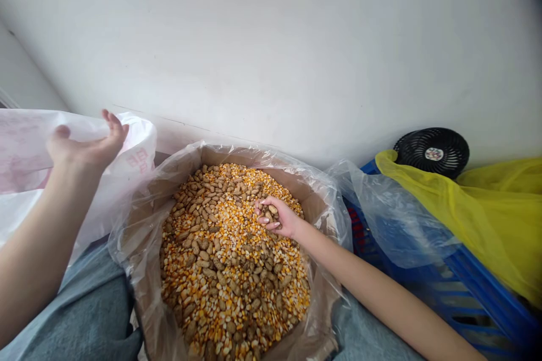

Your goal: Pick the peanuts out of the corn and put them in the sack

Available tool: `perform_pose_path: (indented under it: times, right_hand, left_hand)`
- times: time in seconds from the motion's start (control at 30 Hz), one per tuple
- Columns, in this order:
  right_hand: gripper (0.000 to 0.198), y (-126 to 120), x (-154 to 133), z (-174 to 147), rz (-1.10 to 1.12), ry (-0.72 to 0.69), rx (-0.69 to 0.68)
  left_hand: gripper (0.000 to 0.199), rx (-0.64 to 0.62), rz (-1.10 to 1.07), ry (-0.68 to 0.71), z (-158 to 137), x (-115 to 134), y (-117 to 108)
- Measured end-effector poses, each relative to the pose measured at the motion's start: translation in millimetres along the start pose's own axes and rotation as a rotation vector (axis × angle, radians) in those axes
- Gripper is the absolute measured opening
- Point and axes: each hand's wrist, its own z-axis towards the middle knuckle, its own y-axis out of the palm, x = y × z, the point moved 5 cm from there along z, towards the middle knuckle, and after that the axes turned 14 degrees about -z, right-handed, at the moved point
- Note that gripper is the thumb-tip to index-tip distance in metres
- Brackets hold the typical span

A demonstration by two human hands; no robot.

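Note:
A cardboard box (163, 192) lined with clear plastic stands between my knees. Loose corn kernels (231, 217) fill it, with unshelled peanuts (207, 200) scattered over them. My right hand (279, 217), palm up, cups several peanuts just above the corn, at the right side of the pile. Up at the left, my left hand (87, 144) is raised with its fingers apart and nothing in it. Behind that hand is a white plastic sack (138, 149) with reddish print; the hand is slightly blurred, and I cannot tell whether it touches the sack.
To the right sits a blue plastic crate (486, 287), partly covered by the clear liner and yellow mesh (503, 208). A round black fan (434, 152) rests at the crate's far end. A pale wall (271, 56) rises close behind the box.

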Motion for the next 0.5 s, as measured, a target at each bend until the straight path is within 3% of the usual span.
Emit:
perform_pose_path:
  times: [0.07,0.13,0.23,0.33,0.43,0.5]
  right_hand:
    - [0.01,-2,-6,-2,0.038,-0.017,0.022]
    - [0.012,-2,-15,-4,0.073,-0.055,0.063]
    - [0.01,3,-31,-5,0.087,-0.117,0.121]
    - [0.011,21,-47,-1,0.062,-0.136,0.139]
    - [0.015,56,-66,9,0.002,-0.147,0.087]
    - [0.015,87,-84,18,-0.059,-0.201,0.064]
  left_hand:
    - [0.032,-0.003,-0.263,-0.078,-13,-25,7]
    - [0.03,-0.028,-0.253,-0.098,-25,-54,10]
    - [0.018,-0.127,-0.007,-0.242,-39,-110,4]
    - [0.011,-0.107,0.318,-0.459,-49,-160,-22]
    - [0.016,-0.118,0.534,-0.578,-61,-188,-44]
    - [0.018,-0.144,0.553,-0.614,-70,-196,-50]
